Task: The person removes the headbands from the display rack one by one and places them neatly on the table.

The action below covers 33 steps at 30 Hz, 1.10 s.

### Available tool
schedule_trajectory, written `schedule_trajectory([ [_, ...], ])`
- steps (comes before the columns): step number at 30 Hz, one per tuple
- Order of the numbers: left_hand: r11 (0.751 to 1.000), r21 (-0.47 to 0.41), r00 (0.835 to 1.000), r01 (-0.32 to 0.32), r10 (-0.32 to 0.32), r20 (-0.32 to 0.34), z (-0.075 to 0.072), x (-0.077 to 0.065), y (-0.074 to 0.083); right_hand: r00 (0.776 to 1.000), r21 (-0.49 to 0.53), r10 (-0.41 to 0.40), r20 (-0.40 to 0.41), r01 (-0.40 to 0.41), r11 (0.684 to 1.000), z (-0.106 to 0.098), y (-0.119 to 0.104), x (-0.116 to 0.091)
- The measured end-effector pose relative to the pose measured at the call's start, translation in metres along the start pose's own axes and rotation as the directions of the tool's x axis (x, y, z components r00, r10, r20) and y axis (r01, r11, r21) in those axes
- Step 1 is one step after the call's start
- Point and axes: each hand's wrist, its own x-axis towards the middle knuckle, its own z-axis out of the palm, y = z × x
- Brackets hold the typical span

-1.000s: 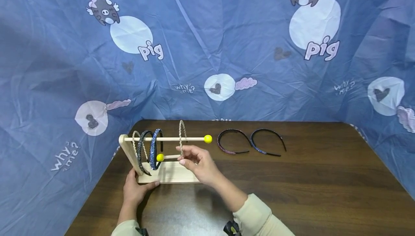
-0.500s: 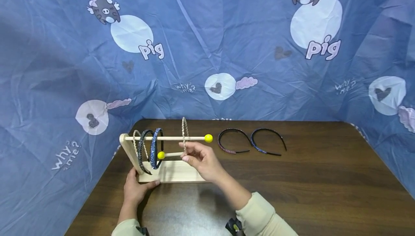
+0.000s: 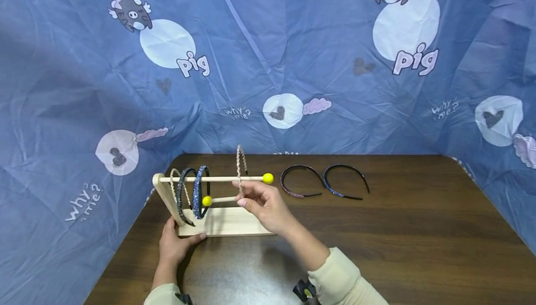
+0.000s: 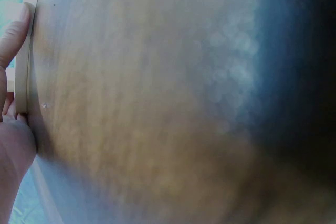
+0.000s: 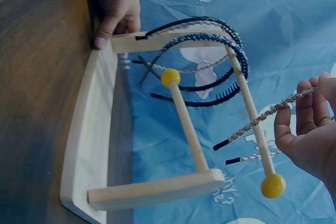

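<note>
A pale wooden headband stand [image 3: 234, 221] with yellow ball-tipped rods stands on the table. My left hand [image 3: 173, 244] grips its left end, thumb along the base's front edge and fingers behind; the left wrist view shows this thumb [image 4: 16, 35] on the wood. Between thumb and fingers my right hand [image 3: 268, 205] pinches a beige beaded headband [image 3: 239, 165]. In the right wrist view this headband [image 5: 262, 116] spans the upper rod [image 5: 251, 106], its black-tipped ends on either side. Farther left on that rod hang a blue glitter headband [image 3: 197, 198], a dark one [image 3: 180, 198] and another beige one [image 3: 172, 181].
Two more headbands, one pinkish [image 3: 293, 195] and one blue [image 3: 335, 193], lie on the brown table [image 3: 398, 230] right of the stand. The lower rod's yellow ball [image 3: 207, 201] points left. A blue printed cloth [image 3: 251, 63] hangs behind the table.
My right hand has shifted slightly right and up, taking the beige headband with it toward the upper rod's ball end. The left hand and the stand stay put.
</note>
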Motion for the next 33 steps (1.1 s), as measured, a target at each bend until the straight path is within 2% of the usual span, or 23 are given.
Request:
schedule_trajectory([
  [12, 1.0, 0.009, 1.0, 0.011, -0.011, 0.001, -0.001, -0.002, 0.001, 1.0, -0.117, -0.02, -0.013, 0.018, 0.993, -0.023, -0.016, 0.0],
  [23, 1.0, 0.021, 1.0, -0.005, 0.005, 0.002, -0.002, -0.002, 0.001, 0.995, -0.065, -0.054, -0.086, 0.049, 0.997, -0.048, -0.026, -0.008],
  [33, 1.0, 0.007, 1.0, 0.015, -0.015, 0.021, -0.002, -0.002, 0.002, 0.986, -0.033, -0.099, -0.133, 0.096, 0.995, -0.058, -0.042, -0.018],
])
